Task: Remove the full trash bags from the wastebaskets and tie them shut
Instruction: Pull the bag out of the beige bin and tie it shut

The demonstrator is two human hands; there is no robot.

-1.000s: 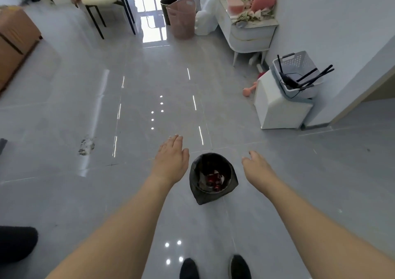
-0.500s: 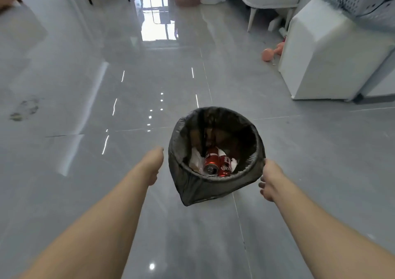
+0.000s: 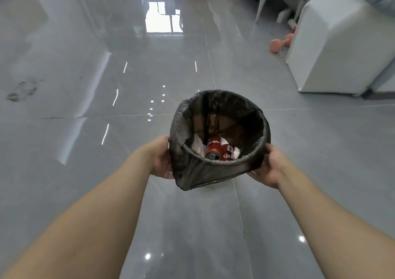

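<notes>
glossy grey floor tiles (image 3: 89,171) fill the frame; at centre stands the wastebasket (image 3: 259,129), its black trash bag (image 3: 198,171) folded over the rim, red cans (image 3: 213,148) inside. left hand (image 3: 160,158) and right hand (image 3: 268,167) grip the folded bag edge. nothing lifted or tied yet, i judge.

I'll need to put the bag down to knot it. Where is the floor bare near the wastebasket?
Bare grey floor lies left of the wastebasket, out to a smudge, and in front toward the person. Crowded at the far right: a white cabinet and a pink object.
</notes>
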